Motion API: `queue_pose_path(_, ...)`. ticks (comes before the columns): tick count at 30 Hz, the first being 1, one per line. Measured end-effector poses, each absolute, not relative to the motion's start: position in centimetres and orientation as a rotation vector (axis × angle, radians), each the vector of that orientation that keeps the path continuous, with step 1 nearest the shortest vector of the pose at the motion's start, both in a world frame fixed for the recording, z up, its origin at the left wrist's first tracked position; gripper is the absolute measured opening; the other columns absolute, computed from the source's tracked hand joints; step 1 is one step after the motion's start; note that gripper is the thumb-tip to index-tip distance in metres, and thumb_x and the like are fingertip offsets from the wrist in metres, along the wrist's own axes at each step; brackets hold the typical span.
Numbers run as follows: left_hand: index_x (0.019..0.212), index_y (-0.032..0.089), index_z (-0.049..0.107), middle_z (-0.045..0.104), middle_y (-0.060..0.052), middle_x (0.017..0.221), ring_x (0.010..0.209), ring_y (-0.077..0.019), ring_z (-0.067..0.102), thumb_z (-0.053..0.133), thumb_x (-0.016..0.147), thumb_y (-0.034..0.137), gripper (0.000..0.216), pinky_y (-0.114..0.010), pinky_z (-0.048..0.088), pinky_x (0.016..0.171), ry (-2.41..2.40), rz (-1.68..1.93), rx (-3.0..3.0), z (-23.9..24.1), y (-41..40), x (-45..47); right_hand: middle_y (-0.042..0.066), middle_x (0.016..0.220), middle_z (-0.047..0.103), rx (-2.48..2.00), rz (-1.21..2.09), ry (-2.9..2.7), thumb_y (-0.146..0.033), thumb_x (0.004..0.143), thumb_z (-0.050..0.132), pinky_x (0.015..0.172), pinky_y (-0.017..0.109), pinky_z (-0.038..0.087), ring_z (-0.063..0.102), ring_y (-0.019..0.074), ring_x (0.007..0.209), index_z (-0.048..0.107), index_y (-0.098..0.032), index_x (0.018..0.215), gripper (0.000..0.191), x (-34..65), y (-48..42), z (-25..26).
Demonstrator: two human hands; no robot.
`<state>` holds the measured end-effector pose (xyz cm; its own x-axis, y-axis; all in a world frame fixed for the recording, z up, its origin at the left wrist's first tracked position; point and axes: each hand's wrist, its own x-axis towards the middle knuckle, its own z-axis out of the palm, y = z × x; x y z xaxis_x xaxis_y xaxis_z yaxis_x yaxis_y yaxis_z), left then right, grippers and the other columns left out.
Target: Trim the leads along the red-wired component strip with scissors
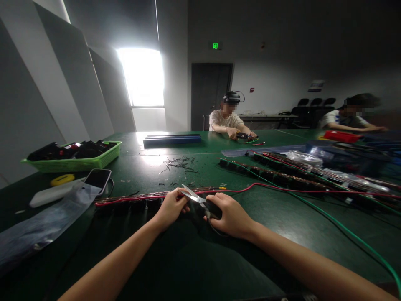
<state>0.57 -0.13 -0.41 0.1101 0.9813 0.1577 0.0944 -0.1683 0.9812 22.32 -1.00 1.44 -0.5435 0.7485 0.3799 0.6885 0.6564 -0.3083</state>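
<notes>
In my right hand (231, 215) is a pair of scissors (197, 199), its dark handles wrapped by my fingers and its blades parted, pointing left. The blade tips reach the fingers of my left hand (171, 207), which are closed around a long dark strip (138, 205) lying crosswise on the table. A red wire (244, 190) runs along this strip and on past it to the right. What exactly is pinched between my left fingertips is hidden. Short black offcuts (180, 163) lie scattered just beyond the strip.
Left on the green table (131, 259) are a green basket (78, 161) of black parts, a phone (97, 180), a yellow ring (62, 180) and a plastic bag (53, 225). More wired strips (275, 173) and a green wire (341, 228) lie right. Two people (230, 119) work farther back.
</notes>
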Motion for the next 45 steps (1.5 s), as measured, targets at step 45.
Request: queue_pose_path(45, 0.093, 0.012, 0.062, 0.063, -0.001, 0.069, 0.054, -0.0101, 0.062, 0.056, 0.081, 0.026, 0.019, -0.018, 0.046, 0.047, 1.157, 1.204, 1.49, -0.93, 0.12, 0.5, 0.012, 0.105, 0.064, -1.09, 0.065, -2.444, -0.029, 0.076, 0.064, 0.086, 0.036, 0.044, 0.058, 0.0245, 0.095, 0.059, -0.014, 0.115, 0.043, 22.44, -0.89, 1.06)
